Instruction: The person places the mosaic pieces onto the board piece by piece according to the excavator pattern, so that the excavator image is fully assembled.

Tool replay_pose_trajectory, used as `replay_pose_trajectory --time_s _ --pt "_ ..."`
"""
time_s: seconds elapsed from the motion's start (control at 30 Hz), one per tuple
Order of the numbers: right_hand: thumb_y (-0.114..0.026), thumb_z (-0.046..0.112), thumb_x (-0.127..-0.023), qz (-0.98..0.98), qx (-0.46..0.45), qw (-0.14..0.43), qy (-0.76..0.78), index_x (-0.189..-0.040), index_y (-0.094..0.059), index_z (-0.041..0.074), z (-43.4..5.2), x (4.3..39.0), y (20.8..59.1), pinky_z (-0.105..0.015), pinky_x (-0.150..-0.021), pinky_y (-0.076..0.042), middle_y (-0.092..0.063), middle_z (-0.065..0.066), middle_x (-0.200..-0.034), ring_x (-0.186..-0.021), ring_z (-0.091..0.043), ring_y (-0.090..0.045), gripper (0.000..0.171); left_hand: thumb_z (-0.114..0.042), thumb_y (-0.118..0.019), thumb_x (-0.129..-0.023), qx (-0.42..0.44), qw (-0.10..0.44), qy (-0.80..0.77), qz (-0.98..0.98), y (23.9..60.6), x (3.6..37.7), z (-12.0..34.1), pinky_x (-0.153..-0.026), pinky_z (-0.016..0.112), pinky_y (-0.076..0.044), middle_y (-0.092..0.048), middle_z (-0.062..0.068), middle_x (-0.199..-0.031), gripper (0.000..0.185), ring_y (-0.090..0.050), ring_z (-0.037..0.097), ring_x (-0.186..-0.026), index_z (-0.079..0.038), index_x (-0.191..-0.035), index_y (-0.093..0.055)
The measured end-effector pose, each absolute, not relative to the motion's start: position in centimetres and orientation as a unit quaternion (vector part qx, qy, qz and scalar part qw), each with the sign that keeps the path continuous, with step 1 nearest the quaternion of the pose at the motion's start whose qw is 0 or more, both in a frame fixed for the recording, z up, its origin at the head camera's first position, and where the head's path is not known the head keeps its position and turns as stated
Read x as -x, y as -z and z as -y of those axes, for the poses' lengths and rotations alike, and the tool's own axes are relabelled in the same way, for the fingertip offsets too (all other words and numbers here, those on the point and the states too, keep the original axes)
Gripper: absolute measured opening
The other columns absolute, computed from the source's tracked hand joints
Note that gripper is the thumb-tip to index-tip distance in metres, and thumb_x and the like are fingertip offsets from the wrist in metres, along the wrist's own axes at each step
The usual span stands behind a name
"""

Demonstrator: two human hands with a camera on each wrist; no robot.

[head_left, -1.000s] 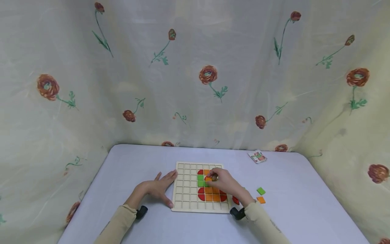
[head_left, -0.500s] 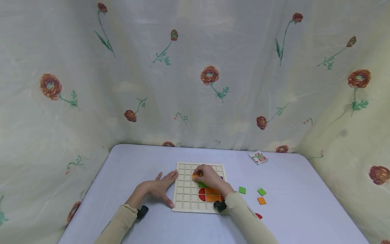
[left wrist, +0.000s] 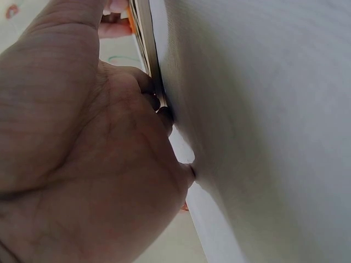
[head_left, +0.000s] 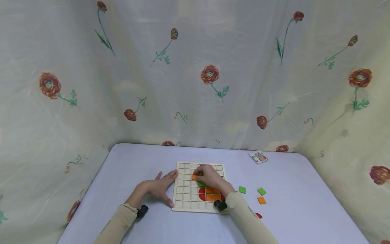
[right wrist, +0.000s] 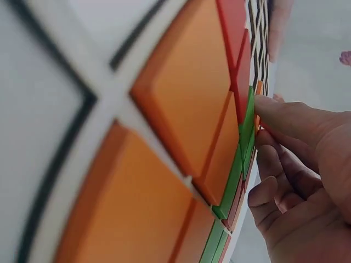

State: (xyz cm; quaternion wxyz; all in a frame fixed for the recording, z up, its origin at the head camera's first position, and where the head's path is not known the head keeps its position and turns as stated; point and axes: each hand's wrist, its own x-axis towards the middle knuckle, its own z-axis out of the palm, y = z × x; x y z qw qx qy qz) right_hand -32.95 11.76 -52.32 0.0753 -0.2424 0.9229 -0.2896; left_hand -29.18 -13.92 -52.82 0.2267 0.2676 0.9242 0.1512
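Observation:
My right hand (head_left: 209,175) pinches a small square orange tile (head_left: 194,177) low over the pale wooden grid board (head_left: 185,198). In the right wrist view, thumb and fingertips grip this orange tile (right wrist: 258,101) by its edges, right at the green tiles (right wrist: 248,115). Set in the grid are orange tiles (head_left: 213,194), a rounded red tile (head_left: 202,194) and green ones, partly hidden by the right hand and wrist. With fingers spread, my left hand (head_left: 158,188) rests along the board's left edge; in the left wrist view its fingertips touch the board's side (left wrist: 155,71).
Right of the board lie two loose green tiles, one nearer (head_left: 242,189) and one farther right (head_left: 261,191), plus an orange tile (head_left: 261,200). A red piece (head_left: 258,215) peeks from beside the right sleeve. A picture card (head_left: 258,157) lies near the table's back edge.
My right hand has moved left across the board with the orange tile, then stayed nearly still. Its arm now uncovers a loose green tile. The left hand has kept its place.

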Motion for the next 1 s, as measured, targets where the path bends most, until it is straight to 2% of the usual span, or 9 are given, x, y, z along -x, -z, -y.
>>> replay_pose_trajectory --time_s 0.1,0.23,0.37,0.47,0.67,1.0 --pt "-0.072 0.015 -0.087 -0.922 0.243 0.074 0.294 -0.103 -0.074 0.014 -11.8 33.0 52.3 -0.023 -0.069 -0.046 -0.065 0.004 -0.095 -0.077 -0.011 -0.051 0.016 -0.063 -0.078 -0.067 -0.27 0.226 -0.152 -0.923 52.8 29.2 13.8 -0.119 0.056 0.003 0.002 0.007 -0.164 0.128 0.001 0.023 -0.152 -0.008 -0.156 -0.004" --pt "-0.072 0.016 -0.087 -0.922 0.239 0.076 0.294 -0.103 -0.074 0.014 -11.9 33.0 52.3 -0.024 -0.073 -0.047 -0.064 0.004 -0.096 -0.08 -0.01 -0.052 0.015 -0.063 -0.077 -0.067 -0.273 0.225 -0.149 -0.924 52.7 29.3 13.7 -0.119 0.057 0.002 0.002 0.007 -0.164 0.128 0.001 0.023 -0.152 -0.008 -0.156 -0.004" --pt "-0.072 0.018 -0.087 -0.92 0.231 0.079 0.307 -0.107 -0.071 0.011 -12.5 32.7 51.8 -0.027 -0.078 -0.049 -0.064 0.002 -0.099 -0.083 -0.012 -0.054 0.021 -0.063 -0.078 -0.067 -0.275 0.223 -0.15 -0.923 52.7 29.3 13.6 -0.119 0.057 0.002 0.001 0.007 -0.164 0.128 0.001 0.024 -0.152 -0.008 -0.156 -0.005" --pt "-0.072 0.019 -0.087 -0.917 0.219 0.071 0.327 -0.109 -0.07 0.01 -13.5 32.3 51.2 -0.029 -0.077 -0.049 -0.063 0.0 -0.1 -0.085 -0.014 -0.054 0.024 -0.064 -0.078 -0.066 -0.275 0.219 -0.149 -0.924 52.9 29.4 13.6 -0.119 0.057 0.002 0.001 0.006 -0.164 0.128 0.0 0.024 -0.152 -0.008 -0.156 -0.005" --pt "-0.075 0.02 -0.085 -0.921 0.162 0.058 0.349 -0.11 -0.068 0.009 -16.9 30.9 49.9 -0.031 -0.077 -0.048 -0.064 -0.005 -0.104 -0.09 -0.018 -0.053 0.028 -0.064 -0.078 -0.065 -0.272 0.214 -0.148 -0.926 53.1 29.4 13.6 -0.119 0.057 0.002 0.001 0.006 -0.164 0.129 0.001 0.023 -0.152 -0.008 -0.156 -0.005" --pt "-0.081 0.022 -0.077 -0.949 0.073 0.1 0.29 -0.11 -0.065 0.008 -25.0 28.4 50.6 -0.03 -0.075 -0.049 -0.062 -0.003 -0.104 -0.089 -0.018 -0.052 0.039 -0.063 -0.078 -0.066 -0.271 0.221 -0.151 -0.925 52.8 29.1 13.7 -0.119 0.057 0.003 0.001 0.007 -0.164 0.129 0.001 0.024 -0.152 -0.007 -0.156 -0.006"
